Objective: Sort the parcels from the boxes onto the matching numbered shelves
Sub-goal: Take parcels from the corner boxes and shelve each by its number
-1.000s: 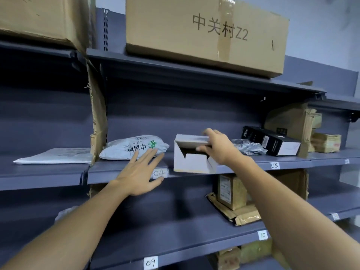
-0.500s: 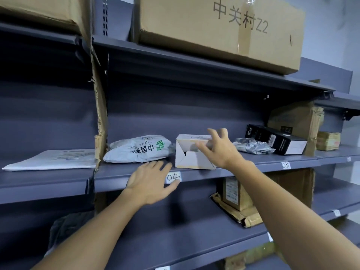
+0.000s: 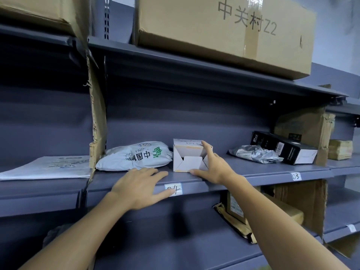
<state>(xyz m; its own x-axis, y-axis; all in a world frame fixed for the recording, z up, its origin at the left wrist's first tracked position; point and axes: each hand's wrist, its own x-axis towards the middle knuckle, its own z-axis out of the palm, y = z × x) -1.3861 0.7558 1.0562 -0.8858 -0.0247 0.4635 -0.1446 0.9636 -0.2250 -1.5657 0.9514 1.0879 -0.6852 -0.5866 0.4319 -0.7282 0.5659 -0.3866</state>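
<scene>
My right grip [image 3: 213, 166] rests, fingers straight and unclamped, against the small white carton [image 3: 187, 152] standing on the shelf [image 3: 243, 165] marked 04, my left grip [image 3: 138, 187] flat on that shelf's lip: carton likely light, thin-walled, crushable, best taken across its closed side walls.

Our left hand [image 3: 138, 187] and right hand [image 3: 212, 166] were bare, and so were our left forearm [image 3: 78, 230] and right forearm [image 3: 282, 227], uncovered as far down as we could see them; both arms looked slim.
</scene>
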